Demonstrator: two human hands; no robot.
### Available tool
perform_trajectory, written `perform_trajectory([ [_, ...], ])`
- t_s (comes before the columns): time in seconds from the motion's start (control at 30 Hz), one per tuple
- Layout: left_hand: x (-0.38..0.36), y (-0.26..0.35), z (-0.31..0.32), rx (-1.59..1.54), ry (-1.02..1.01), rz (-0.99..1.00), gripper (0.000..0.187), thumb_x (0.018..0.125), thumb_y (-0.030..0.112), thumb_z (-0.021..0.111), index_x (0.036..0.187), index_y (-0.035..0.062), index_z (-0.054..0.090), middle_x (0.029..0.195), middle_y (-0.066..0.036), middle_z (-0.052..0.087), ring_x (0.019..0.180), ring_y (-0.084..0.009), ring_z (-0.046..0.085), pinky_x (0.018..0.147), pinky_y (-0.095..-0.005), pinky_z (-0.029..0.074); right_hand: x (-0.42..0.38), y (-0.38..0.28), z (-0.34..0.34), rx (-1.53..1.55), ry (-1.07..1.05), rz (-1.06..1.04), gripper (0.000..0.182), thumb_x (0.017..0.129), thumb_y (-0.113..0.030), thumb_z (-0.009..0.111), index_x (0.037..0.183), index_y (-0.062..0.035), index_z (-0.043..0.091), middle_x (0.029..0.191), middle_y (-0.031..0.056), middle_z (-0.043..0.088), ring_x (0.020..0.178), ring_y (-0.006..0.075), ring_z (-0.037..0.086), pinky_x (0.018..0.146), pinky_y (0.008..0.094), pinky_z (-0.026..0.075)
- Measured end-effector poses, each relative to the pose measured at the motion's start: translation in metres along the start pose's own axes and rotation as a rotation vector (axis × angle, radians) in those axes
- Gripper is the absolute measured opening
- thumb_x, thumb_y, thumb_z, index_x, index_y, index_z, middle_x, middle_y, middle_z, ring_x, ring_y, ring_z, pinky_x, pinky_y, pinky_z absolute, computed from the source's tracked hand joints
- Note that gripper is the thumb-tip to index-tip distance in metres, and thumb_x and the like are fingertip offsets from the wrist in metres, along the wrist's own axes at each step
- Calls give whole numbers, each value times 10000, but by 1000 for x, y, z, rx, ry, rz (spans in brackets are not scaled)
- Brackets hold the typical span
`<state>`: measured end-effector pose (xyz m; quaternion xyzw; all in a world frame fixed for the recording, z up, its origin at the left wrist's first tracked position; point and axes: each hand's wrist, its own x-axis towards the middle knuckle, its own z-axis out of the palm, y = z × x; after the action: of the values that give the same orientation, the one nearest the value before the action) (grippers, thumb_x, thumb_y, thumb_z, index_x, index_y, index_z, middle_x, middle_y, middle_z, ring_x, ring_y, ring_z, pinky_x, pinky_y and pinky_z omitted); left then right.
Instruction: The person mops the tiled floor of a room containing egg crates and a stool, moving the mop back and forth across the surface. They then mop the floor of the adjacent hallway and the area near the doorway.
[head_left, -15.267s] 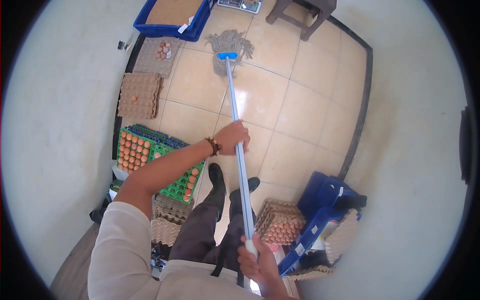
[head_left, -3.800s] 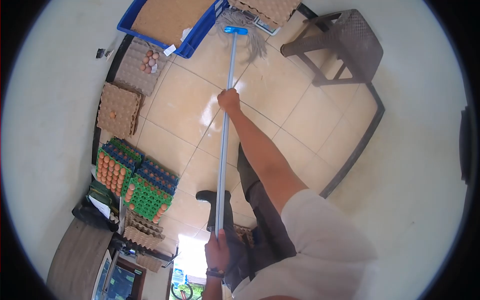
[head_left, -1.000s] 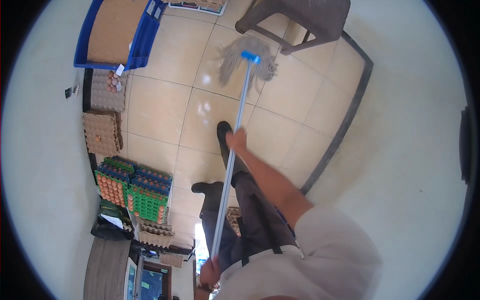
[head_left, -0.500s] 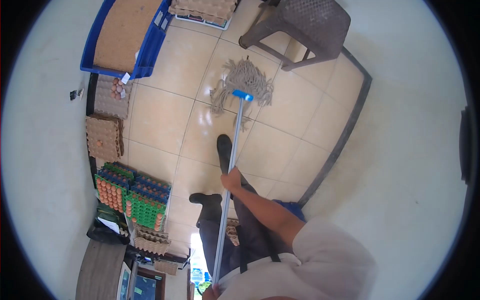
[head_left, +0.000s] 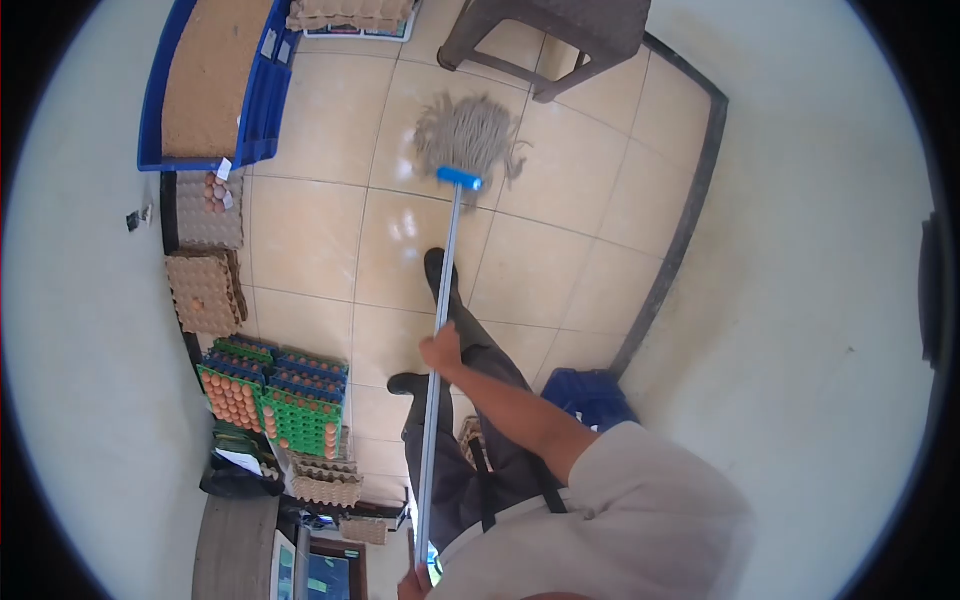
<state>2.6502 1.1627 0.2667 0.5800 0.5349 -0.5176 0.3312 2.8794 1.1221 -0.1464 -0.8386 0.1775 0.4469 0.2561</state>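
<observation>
A mop's metal handle (head_left: 440,300) runs up to a blue head clamp (head_left: 459,179) with a grey string mop (head_left: 468,132) spread on the tiles. My right hand (head_left: 441,350) is wrapped round the middle of the handle. At the bottom edge my left hand (head_left: 415,583) grips its near end, partly cut off by the frame. My boots, one dark boot (head_left: 437,272) and another dark boot (head_left: 404,384), stand beside and below the handle.
A brown stool (head_left: 560,40) stands beyond the mop. Along the left wall are a blue bin (head_left: 263,130), cardboard egg trays (head_left: 200,292) and stacked green trays (head_left: 300,415) with eggs. A blue crate (head_left: 585,397) sits right of my legs.
The mop head has moved slightly left and up in view, and its strings are bunched differently. My right hand has shifted left with the handle. The view has shifted, showing more of the blue crate.
</observation>
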Motion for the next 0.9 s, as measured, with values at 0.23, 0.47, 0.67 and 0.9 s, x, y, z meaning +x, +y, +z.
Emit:
perform_trajectory([
  [0.23, 37, 57, -12, -13, 103, 255, 468, 940, 368, 337, 834, -19, 578, 685, -277, 571, 681, -473, 563, 555, -525, 425, 88, -33, -28, -31, 139, -286, 414, 677, -178, 600, 962, 91, 466, 882, 305, 585, 859, 458, 578, 765, 456, 489],
  [0.47, 97, 124, -8, -116, 104, 333, 515, 950, 402, 321, 717, -23, 499, 591, -223, 519, 554, -393, 507, 492, -462, 351, 157, -110, -93, 51, 223, -129, 369, 672, -169, 599, 901, 89, 469, 836, 304, 594, 811, 442, 597, 701, 458, 501],
  [0.67, -25, -42, 25, -111, 86, 3, 527, 946, 414, 316, 714, -5, 536, 606, -215, 566, 597, -386, 588, 502, -467, 406, -42, 1, 33, -48, -155, 13, 447, 713, -149, 564, 1059, 77, 395, 970, 313, 565, 925, 436, 575, 806, 477, 472],
  [0.9, 2, -70, 53, -262, 109, 104, 520, 949, 391, 318, 682, -1, 530, 578, -185, 559, 560, -344, 583, 486, -446, 397, -35, -26, 51, -86, -275, -27, 527, 703, -186, 607, 1107, 102, 430, 1058, 285, 552, 1015, 410, 549, 853, 440, 472],
])
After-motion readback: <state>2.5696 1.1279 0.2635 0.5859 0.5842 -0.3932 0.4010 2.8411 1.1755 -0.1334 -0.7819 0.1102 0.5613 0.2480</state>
